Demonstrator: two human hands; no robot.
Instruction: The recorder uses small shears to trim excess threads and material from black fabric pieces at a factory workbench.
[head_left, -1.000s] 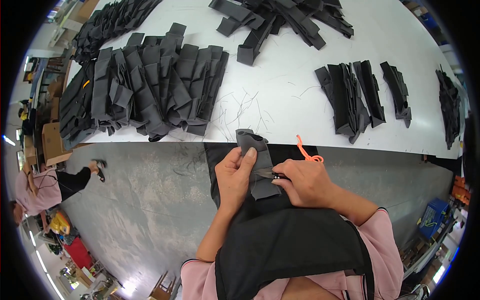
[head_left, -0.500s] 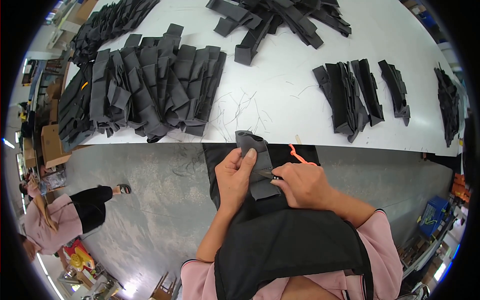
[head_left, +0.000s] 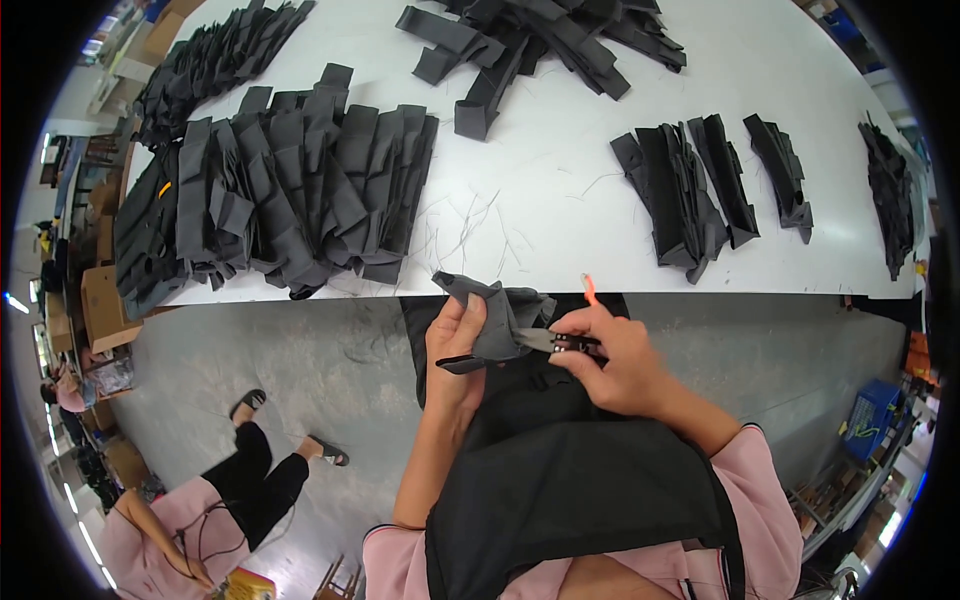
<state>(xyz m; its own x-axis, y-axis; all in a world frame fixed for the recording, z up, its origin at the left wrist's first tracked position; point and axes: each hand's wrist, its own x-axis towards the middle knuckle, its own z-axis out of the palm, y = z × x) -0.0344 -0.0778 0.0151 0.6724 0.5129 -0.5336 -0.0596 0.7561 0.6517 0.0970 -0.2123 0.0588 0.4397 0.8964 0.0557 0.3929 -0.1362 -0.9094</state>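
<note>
My left hand [head_left: 450, 350] is closed on a folded dark grey fabric strip [head_left: 496, 328], its thumb pressed on the upper side, just off the table's near edge. In my right hand [head_left: 628, 368] is a pair of thread snips [head_left: 538, 340] with metal blades and black handles. The blade tips touch the right edge of the strip; whether they are around a thread is too small to tell. An orange cord [head_left: 590, 289] rises beside the right fingers. Behind the strip hangs black cloth [head_left: 520, 385], over my lap.
Across the white table [head_left: 500, 180] lie loose thread ends, a large stack of dark strips [head_left: 300, 190] at left, a loose pile [head_left: 540, 40] at the back and smaller bundles [head_left: 675, 200] at right. Another person [head_left: 200, 500] walks at lower left. A cardboard box [head_left: 105, 308] stands beyond.
The strip has been turned and bunched sideways in my left hand. My right hand has shifted slightly right, with the snips now at the strip's edge. The other person has moved closer.
</note>
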